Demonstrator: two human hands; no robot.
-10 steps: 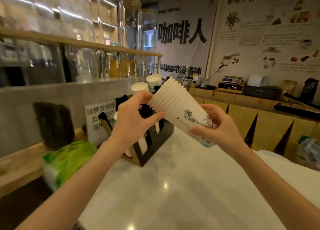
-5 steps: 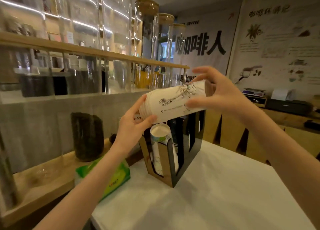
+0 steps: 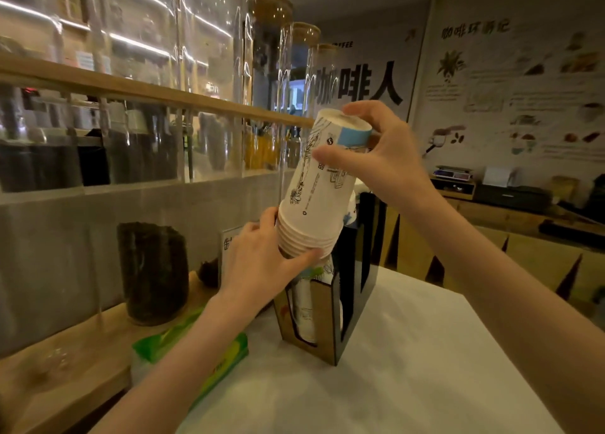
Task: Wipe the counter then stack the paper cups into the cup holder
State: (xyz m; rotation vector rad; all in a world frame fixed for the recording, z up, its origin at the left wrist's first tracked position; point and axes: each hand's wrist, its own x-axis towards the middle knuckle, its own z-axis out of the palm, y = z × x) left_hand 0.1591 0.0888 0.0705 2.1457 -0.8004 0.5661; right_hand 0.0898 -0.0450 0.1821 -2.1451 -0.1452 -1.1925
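My right hand (image 3: 386, 161) clasps the inverted paper cup stack (image 3: 319, 184) top, left hand (image 3: 262, 263) pinches its rims above the cup holder (image 3: 334, 319) at the counter's (image 3: 409, 368) back-left corner; tilted, rims could snag.

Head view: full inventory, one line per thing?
paper cup stack: one nested stack, white with print, upside down, held over the holder
cup holder: 1, black and brown, on the counter, cups inside
counter: 1, white
tissue pack: 1, green, left of holder
dark jar: 1, on the wooden ledge
tall glass canisters: several, clear, behind the wooden rail
left hand: at the stack's rims
right hand: gripping the stack's top
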